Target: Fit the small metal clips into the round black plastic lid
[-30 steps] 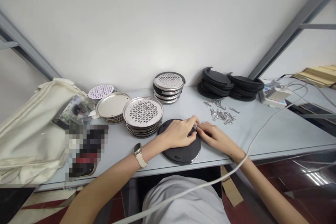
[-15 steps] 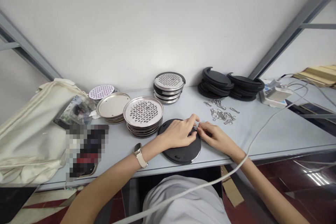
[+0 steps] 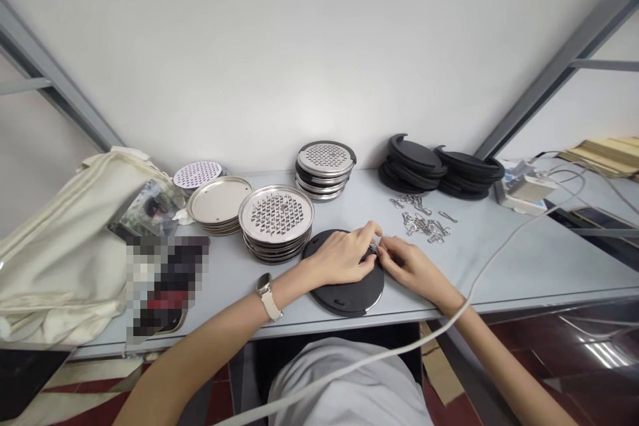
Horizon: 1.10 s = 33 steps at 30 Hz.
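The black disc (image 3: 344,294) lies flat close to the table's front edge, about midway along it. The person's left hand (image 3: 344,258) lies over it, thumb and index finger set apart around a small metal piece (image 3: 373,248) by the disc's far right rim; whether they grip the piece cannot be told. The palm probably steadies the disc, freeing the right hand (image 3: 412,267), whose fingertips are drawn narrow and seem to pinch the piece.

Farther in, toothed graters (image 3: 277,216) are piled just left of the disc and loose metal clips (image 3: 426,226) lie to the right, sorted by kind, likely for easy reach. Toward the back edge, a rimmed stack (image 3: 326,158) and black discs (image 3: 414,154) stand well away from the hands, perhaps to leave them room.

The table (image 3: 549,259) is pale and smooth; a power strip (image 3: 524,194) sits toward its back right. Beyond rises a plain white wall (image 3: 319,46), flanked by grey metal posts (image 3: 70,100).
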{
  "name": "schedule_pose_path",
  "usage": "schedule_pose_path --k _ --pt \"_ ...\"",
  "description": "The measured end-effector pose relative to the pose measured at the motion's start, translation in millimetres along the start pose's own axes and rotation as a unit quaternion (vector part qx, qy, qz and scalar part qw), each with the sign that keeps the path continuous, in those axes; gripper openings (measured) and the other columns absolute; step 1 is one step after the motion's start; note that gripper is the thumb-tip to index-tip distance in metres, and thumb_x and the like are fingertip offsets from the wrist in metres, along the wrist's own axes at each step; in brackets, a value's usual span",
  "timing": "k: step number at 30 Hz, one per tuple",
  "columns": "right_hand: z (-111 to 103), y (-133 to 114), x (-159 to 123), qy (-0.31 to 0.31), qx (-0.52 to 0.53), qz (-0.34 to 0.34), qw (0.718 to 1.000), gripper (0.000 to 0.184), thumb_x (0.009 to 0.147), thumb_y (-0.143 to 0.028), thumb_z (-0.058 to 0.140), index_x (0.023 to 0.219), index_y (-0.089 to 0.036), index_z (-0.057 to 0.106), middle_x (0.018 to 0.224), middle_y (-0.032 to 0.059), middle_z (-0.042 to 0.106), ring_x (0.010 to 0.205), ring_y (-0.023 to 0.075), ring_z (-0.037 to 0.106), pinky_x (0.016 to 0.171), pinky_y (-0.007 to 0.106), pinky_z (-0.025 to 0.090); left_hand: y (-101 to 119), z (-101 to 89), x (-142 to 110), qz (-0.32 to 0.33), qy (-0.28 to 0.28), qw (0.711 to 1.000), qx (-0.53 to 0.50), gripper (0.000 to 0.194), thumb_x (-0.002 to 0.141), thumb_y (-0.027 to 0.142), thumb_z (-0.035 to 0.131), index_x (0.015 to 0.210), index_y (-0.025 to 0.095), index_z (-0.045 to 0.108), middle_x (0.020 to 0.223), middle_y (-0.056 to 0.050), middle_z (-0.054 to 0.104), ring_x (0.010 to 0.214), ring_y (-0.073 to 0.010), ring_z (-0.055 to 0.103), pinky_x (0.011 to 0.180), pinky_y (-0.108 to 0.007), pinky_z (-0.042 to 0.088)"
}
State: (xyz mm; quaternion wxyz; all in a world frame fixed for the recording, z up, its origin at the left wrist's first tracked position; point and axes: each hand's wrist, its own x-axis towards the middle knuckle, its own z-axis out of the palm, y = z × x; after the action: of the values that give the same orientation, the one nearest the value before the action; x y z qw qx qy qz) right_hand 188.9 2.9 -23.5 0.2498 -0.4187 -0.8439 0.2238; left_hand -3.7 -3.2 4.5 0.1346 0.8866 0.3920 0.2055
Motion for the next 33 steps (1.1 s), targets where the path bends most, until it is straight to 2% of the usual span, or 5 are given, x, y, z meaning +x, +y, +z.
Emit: schedule_pose_path --k 13,19,33 --pt "0.9 -3.3 1.2 0.012 -0.029 -0.011 0.999 0.025 0.092 -0.025 0.040 0.067 -0.021 0.039 0.061 -0.0013 0.045 0.059 0.0154 0.044 0.056 0.027 0.036 0.3 -1.0 -0.8 -0.004 -0.004 1.000 -0.010 0.037 0.085 0.022 0.046 0.118 0.021 0.031 0.100 -0.006 0.063 0.084 -0.0224 0.064 0.074 -0.034 0.050" --pt "2.1 -2.1 0.5 0.022 -0.036 -0.019 0.999 0.025 0.091 -0.023 0.041 0.067 -0.022 0.039 0.061 -0.0009 0.045 0.059 0.0157 0.046 0.055 0.027 0.037 1.1 -3.2 -1.3 0.001 -0.004 1.000 -0.027 0.032 0.085 0.021 0.046 0.114 0.021 0.034 0.103 -0.006 0.062 0.090 -0.0212 0.063 0.075 -0.031 0.049" --pt "4.9 0.6 0.3 0.062 -0.072 -0.047 0.994 0.026 0.089 -0.022 0.046 0.065 -0.022 0.036 0.062 -0.0011 0.042 0.060 0.0158 0.044 0.057 0.028 0.036 0.7 -2.4 -1.0 0.001 0.001 1.000 -0.027 0.033 0.085 0.021 0.047 0.115 0.020 0.034 0.098 -0.006 0.063 0.085 -0.0218 0.064 0.072 -0.031 0.049"
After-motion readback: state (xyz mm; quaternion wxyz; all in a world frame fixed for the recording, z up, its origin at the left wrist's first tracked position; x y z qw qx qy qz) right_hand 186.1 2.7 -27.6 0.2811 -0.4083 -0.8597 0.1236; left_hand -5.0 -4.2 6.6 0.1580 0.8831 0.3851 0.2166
